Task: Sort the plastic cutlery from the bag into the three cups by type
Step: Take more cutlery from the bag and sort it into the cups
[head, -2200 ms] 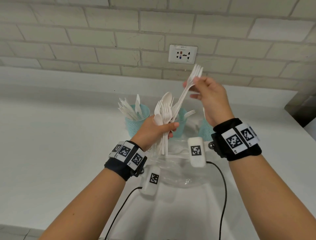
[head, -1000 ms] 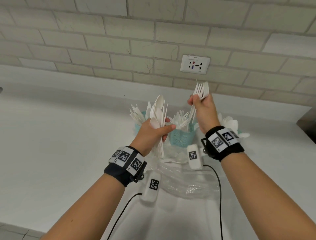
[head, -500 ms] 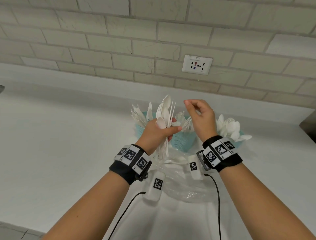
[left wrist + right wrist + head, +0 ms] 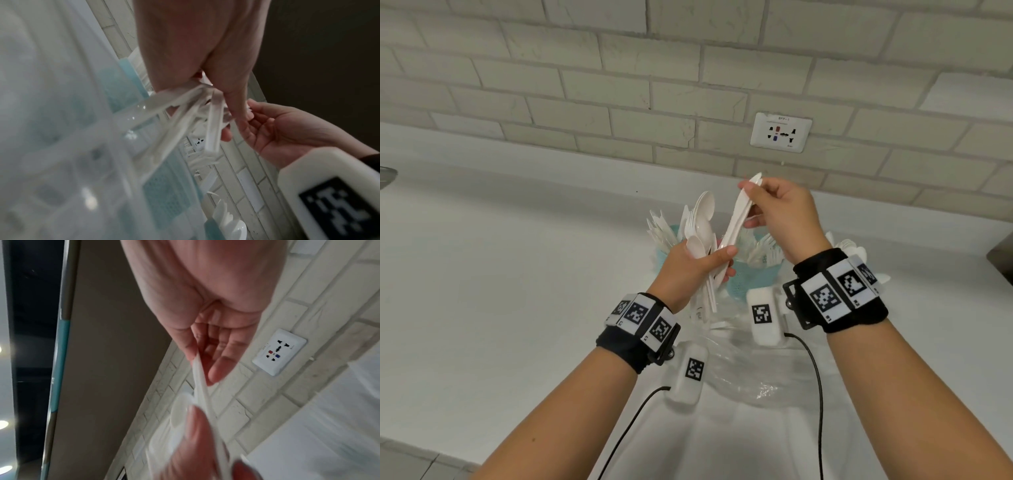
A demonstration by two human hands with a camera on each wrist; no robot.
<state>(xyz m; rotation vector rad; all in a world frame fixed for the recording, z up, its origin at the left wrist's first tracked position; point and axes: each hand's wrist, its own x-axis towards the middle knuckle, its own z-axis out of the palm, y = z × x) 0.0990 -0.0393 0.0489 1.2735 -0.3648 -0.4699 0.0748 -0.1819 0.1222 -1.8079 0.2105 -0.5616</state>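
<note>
We see three cups (image 4: 739,286) in a row near the surface's (image 4: 500,291) back edge, the bag (image 4: 739,373) just before them.

The left hand (image 4: 688,270) is covering the handles of the cutlery bundle (image 4: 700,226) and most of the left cup (image 4: 666,255) behind it. The right wristband (image 4: 835,291) is hiding the right cup. In the wrist views, the cutlery is blurring beyond telling types apart.

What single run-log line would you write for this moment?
left hand: grips cutlery bundle | right hand: pinches knives, drawing them from bundle | cups: part filled | bag: on counter
</note>
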